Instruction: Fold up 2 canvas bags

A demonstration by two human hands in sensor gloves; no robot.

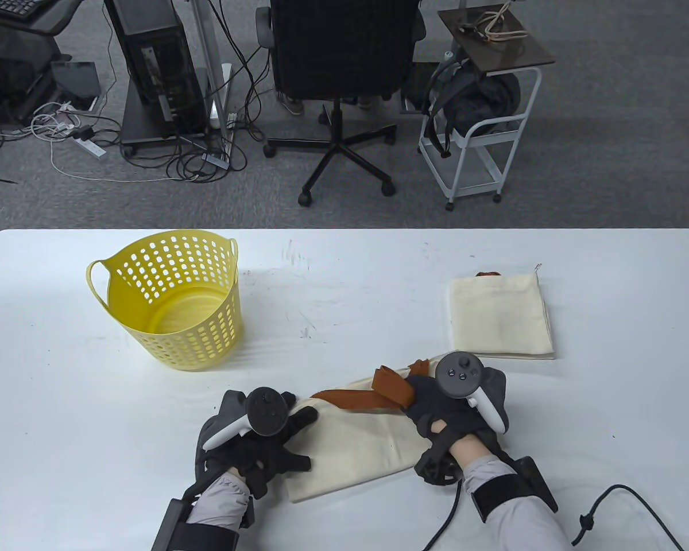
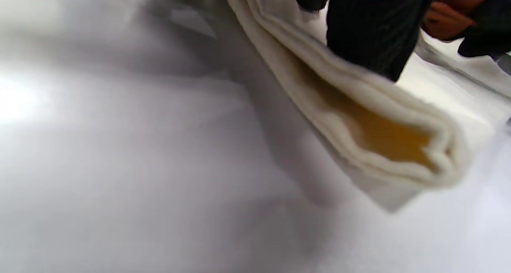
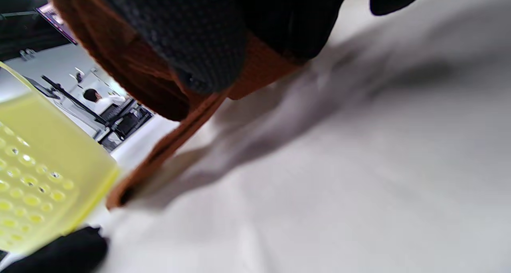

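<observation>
A cream canvas bag (image 1: pixel 356 445) with brown straps (image 1: pixel 373 393) lies folded lengthwise near the table's front edge. My left hand (image 1: pixel 275 436) rests on its left end; in the left wrist view a gloved finger (image 2: pixel 371 29) presses on the layered cloth edge (image 2: pixel 383 145). My right hand (image 1: pixel 430 404) grips the brown straps at the bag's right end; the right wrist view shows gloved fingers (image 3: pixel 199 37) wrapped over the strap (image 3: pixel 159 145). A second cream bag (image 1: pixel 499 315) lies folded flat at the right, a bit of brown strap (image 1: pixel 488 274) showing at its far edge.
A yellow perforated basket (image 1: pixel 172 304) stands upright on the left of the white table (image 1: pixel 344 275), and shows in the right wrist view (image 3: pixel 40 165). A black cable (image 1: pixel 620 511) trails from my right wrist. Beyond the table are a chair and a cart.
</observation>
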